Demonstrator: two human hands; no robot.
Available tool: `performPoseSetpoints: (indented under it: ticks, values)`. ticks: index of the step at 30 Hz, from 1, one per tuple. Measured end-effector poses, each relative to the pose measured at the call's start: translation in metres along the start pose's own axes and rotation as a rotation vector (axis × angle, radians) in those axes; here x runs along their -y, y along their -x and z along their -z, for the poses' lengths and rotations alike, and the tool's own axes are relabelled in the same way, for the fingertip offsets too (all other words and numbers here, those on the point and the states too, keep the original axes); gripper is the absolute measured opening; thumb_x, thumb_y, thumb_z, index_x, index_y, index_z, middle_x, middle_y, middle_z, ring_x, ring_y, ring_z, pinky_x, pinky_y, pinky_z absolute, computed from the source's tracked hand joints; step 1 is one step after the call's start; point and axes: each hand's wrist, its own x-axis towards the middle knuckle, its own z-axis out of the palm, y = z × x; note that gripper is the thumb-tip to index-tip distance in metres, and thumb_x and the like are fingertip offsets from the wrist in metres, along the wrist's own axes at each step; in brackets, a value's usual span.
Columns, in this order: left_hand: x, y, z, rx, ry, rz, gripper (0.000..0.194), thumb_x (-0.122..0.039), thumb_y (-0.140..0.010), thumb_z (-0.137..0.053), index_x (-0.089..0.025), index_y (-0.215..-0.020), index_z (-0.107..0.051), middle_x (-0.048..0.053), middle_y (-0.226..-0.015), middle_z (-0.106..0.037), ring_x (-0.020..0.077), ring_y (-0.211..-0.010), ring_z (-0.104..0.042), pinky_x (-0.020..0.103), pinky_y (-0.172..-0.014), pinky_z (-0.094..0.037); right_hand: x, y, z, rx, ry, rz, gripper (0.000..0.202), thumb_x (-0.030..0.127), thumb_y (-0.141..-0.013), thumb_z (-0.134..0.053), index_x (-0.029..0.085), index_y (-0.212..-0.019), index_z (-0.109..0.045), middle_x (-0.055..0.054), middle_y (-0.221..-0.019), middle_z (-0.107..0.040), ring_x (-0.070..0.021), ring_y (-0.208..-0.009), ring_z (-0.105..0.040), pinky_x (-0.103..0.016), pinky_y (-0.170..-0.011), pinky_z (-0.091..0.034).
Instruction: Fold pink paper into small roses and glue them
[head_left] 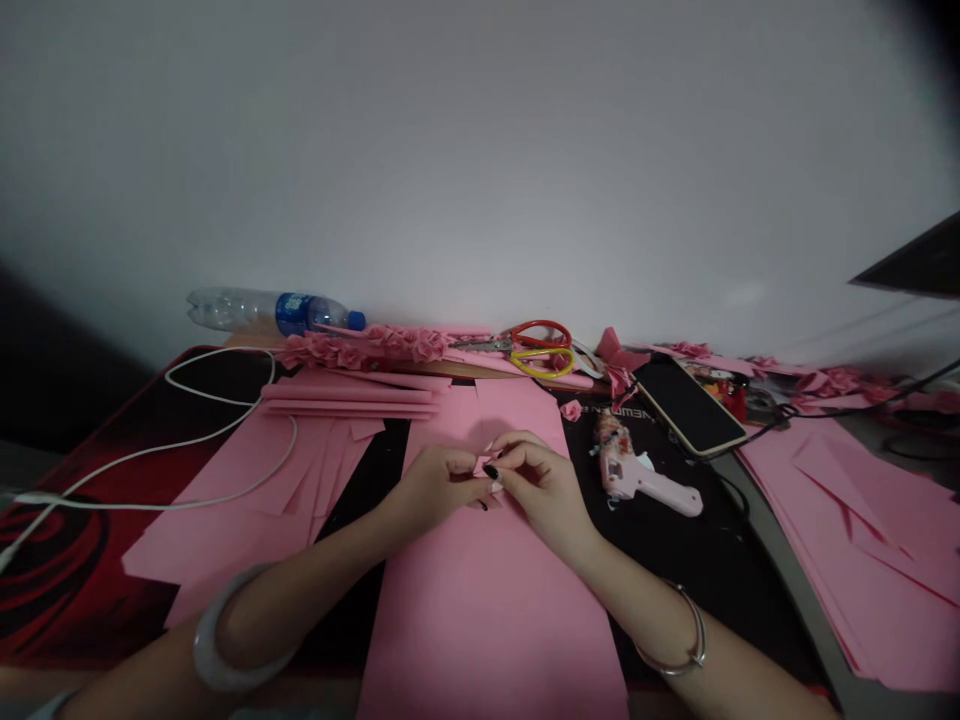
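A small folded piece of pink paper (486, 464) is pinched between both hands, over a large pink sheet (495, 610) lying on the dark mat. My left hand (433, 488) holds its left side with thumb and fingers. On the right side, my right hand (538, 482) grips it between thumb and index finger, the fingertips of both hands nearly touching. The fingers hide much of the piece. A small pink paper flower (571, 410) lies just beyond my right hand.
Rolled pink paper (352, 400) and a bottle (262, 310) lie back left, beside a white cable (172, 505). Scissors (541, 362) lie at the back. A glue gun (649, 482), a phone (691, 405) and pink sheets (885, 590) are on the right.
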Motion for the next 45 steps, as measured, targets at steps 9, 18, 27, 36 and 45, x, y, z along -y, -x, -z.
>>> performPoseSetpoints:
  ticks: [9,18,27,36,45]
  values:
    - [-0.011,0.002,0.000,0.029,0.066,0.064,0.015,-0.026,-0.073,-0.066,-0.013,-0.072,-0.073,0.005,-0.066,-0.073,0.0161,-0.063,-0.068,0.024,-0.062,-0.055,0.002,-0.001,0.002,0.021,0.002,0.047,0.014,0.013,-0.076,-0.062,0.018,-0.063,-0.062,-0.005,-0.083,-0.059,-0.0168,-0.079,-0.059,-0.030,-0.071,-0.046]
    - [-0.017,0.002,0.004,0.014,0.140,0.146,0.021,-0.032,-0.070,-0.069,-0.011,-0.070,-0.072,0.008,-0.066,-0.073,0.0168,-0.062,-0.069,0.023,-0.057,-0.054,-0.007,-0.002,0.005,0.031,0.133,0.156,0.018,0.009,-0.081,-0.057,0.021,-0.079,-0.070,-0.006,-0.094,-0.067,-0.0185,-0.091,-0.061,-0.036,-0.082,-0.047]
    - [-0.018,0.001,0.008,-0.009,0.162,0.172,0.021,-0.032,-0.074,-0.066,-0.011,-0.073,-0.071,0.006,-0.064,-0.072,0.0141,-0.061,-0.068,0.020,-0.057,-0.052,-0.003,-0.002,0.012,0.135,0.288,0.298,0.022,0.016,-0.089,-0.048,0.020,-0.096,-0.068,-0.009,-0.107,-0.065,-0.0206,-0.100,-0.057,-0.040,-0.088,-0.044]
    - [-0.017,0.001,0.008,-0.001,0.181,0.154,0.019,-0.032,-0.074,-0.066,-0.013,-0.076,-0.070,0.003,-0.065,-0.071,0.0123,-0.061,-0.067,0.020,-0.057,-0.052,-0.003,-0.004,0.017,0.175,0.327,0.335,0.032,0.029,-0.095,-0.037,0.019,-0.097,-0.068,-0.010,-0.118,-0.061,-0.0222,-0.102,-0.054,-0.042,-0.089,-0.041]
    - [-0.019,0.002,0.007,0.105,0.140,0.101,0.025,-0.035,-0.076,-0.064,-0.011,-0.076,-0.070,0.006,-0.070,-0.071,0.0150,-0.064,-0.068,0.022,-0.060,-0.053,-0.005,-0.007,0.017,0.128,0.234,0.247,0.017,0.023,-0.091,-0.044,0.017,-0.092,-0.060,-0.010,-0.100,-0.059,-0.0189,-0.093,-0.055,-0.033,-0.080,-0.043]
